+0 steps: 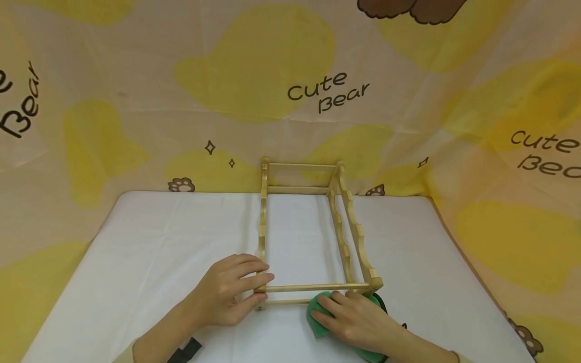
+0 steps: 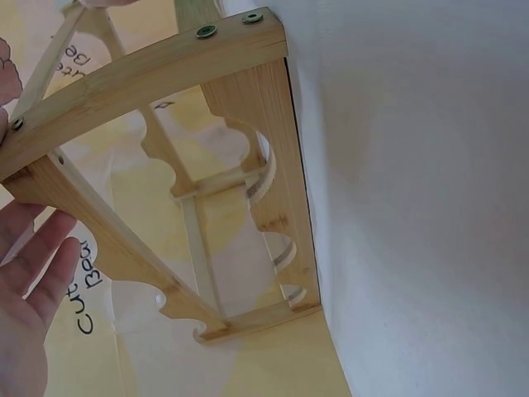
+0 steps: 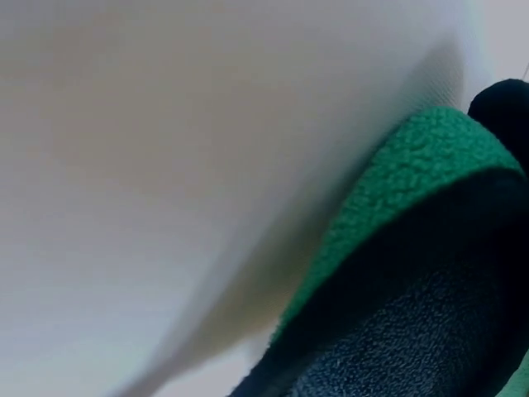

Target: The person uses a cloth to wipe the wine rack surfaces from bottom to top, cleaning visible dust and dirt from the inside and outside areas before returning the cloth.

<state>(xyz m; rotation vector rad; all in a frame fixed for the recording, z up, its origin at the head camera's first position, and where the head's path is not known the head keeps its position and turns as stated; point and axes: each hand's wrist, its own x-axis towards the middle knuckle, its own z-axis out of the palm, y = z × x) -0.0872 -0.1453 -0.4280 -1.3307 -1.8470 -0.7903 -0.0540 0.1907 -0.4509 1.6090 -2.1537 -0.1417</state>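
A light wooden rack [image 1: 317, 288] with scalloped side rails and thin crossbars stands on the white table. At its near left corner, my left hand [image 1: 231, 292] grips the frame, fingers over the rail and thumb lower down. The left wrist view shows the fingers [image 2: 50, 248] against a scalloped rail, with screw heads in the end piece. My right hand [image 1: 358, 317] holds a bunched green cloth [image 1: 317, 325] by the lower front crossbar, near the right corner. Close up in the right wrist view, the fuzzy green cloth [image 3: 413, 165] has a black edge and a dark grey part; the right hand is hidden there.
A white table surface [image 1: 172, 237] extends on both sides of the rack. Behind and beside it hangs a yellow patterned fabric [image 1: 254, 65] with "Cute Bear" lettering. A dark strap-like piece [image 1: 186, 350] shows near the left forearm.
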